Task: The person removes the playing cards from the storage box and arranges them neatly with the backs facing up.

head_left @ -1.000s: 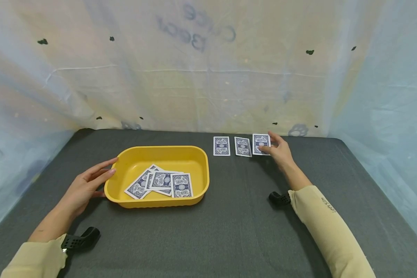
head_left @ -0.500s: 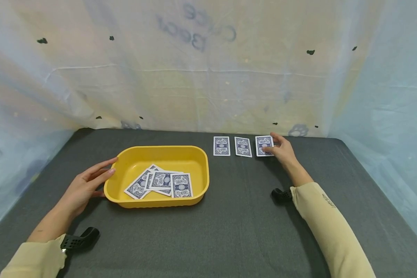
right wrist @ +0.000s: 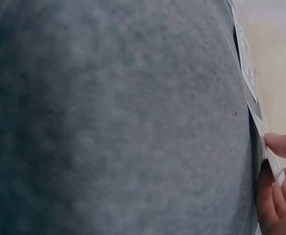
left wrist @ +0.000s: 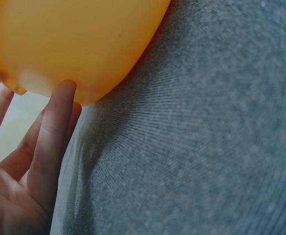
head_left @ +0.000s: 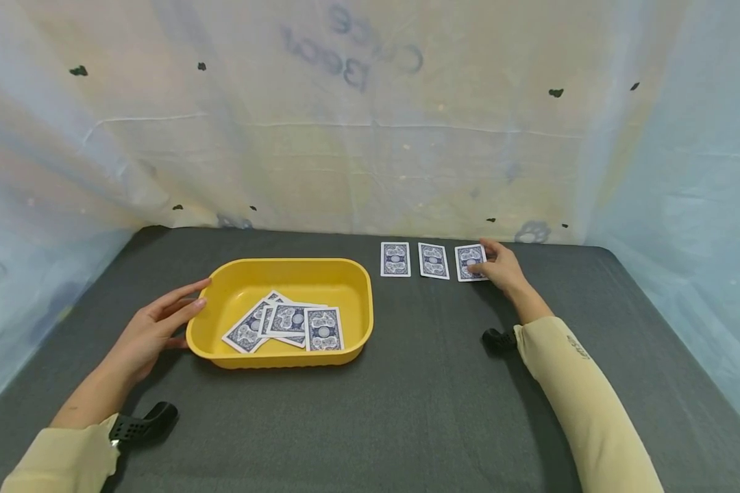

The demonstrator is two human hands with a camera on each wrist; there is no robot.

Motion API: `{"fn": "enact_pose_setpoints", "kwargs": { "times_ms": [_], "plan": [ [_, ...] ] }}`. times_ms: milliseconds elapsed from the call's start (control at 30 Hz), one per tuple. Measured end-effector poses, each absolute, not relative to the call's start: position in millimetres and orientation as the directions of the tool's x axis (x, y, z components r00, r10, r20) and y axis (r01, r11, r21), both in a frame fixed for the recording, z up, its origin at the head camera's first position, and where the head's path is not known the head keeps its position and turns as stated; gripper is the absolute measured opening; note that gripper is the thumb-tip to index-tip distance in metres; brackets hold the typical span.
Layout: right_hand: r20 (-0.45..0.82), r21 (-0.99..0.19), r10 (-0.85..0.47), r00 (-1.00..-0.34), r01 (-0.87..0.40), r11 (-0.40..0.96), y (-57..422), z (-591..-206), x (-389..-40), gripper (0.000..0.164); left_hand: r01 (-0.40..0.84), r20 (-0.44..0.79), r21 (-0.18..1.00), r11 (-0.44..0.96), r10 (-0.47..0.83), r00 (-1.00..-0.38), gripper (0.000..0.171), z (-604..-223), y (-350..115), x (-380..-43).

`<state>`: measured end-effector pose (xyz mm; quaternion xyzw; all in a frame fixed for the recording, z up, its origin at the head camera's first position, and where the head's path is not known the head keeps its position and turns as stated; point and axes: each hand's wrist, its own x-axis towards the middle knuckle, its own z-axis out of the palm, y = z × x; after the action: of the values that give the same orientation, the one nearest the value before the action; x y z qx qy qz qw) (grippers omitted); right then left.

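Observation:
On the right, my right hand (head_left: 507, 275) pinches a playing card (head_left: 469, 257) between thumb and fingers at its right side. Its blue patterned back faces up; in the right wrist view the held card (right wrist: 258, 120) is tilted, close over the cloth. Left of it, two more playing cards, a middle one (head_left: 434, 261) and a left one (head_left: 395, 259), lie face down in a row. My left hand (head_left: 150, 335) touches the left end of a yellow tray (head_left: 237, 284), fingers extended along its outer wall, as the left wrist view shows. Several face-down cards (head_left: 324, 330) overlap inside the tray.
A dark grey cloth (head_left: 395, 411) covers the table. Behind it hangs a pale plastic sheet (head_left: 370, 171) with faint lettering; bluish sheets enclose both sides. Black straps (head_left: 138, 426) are worn at the wrists.
My right hand has shifted slightly right and toward me with its card, widening the gap to the middle card. My left hand and the tray hold still.

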<state>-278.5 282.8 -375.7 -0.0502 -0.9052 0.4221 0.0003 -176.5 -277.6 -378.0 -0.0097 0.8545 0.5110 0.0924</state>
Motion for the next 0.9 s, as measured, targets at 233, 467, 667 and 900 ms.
{"fn": "enact_pose_setpoints", "kwargs": {
  "times_ms": [233,467,667,900],
  "plan": [
    [-0.076,-0.696,0.087,-0.993,0.116,0.709,284.7,-372.8,-278.8,0.074,-0.115,-0.168,0.877,0.467,0.074,-0.983,0.062,-377.8,-274.7,-175.8],
    [-0.108,-0.664,0.087,-0.99,0.137,0.736,284.4,-373.0,-280.4,0.074,-0.116,-0.166,0.877,0.466,0.068,-0.984,0.062,-377.2,-276.3,-175.1],
    [-0.098,-0.648,0.064,-0.993,0.113,0.754,281.8,-371.4,-281.0,0.071,-0.114,-0.166,0.871,0.477,0.067,-0.984,0.062,-376.7,-277.9,-175.6],
    [-0.073,-0.655,0.069,-0.995,0.1,0.749,279.9,-371.0,-280.7,0.065,-0.114,-0.165,0.869,0.481,0.065,-0.984,0.062,-377.4,-277.6,-175.6]
  ]
}}
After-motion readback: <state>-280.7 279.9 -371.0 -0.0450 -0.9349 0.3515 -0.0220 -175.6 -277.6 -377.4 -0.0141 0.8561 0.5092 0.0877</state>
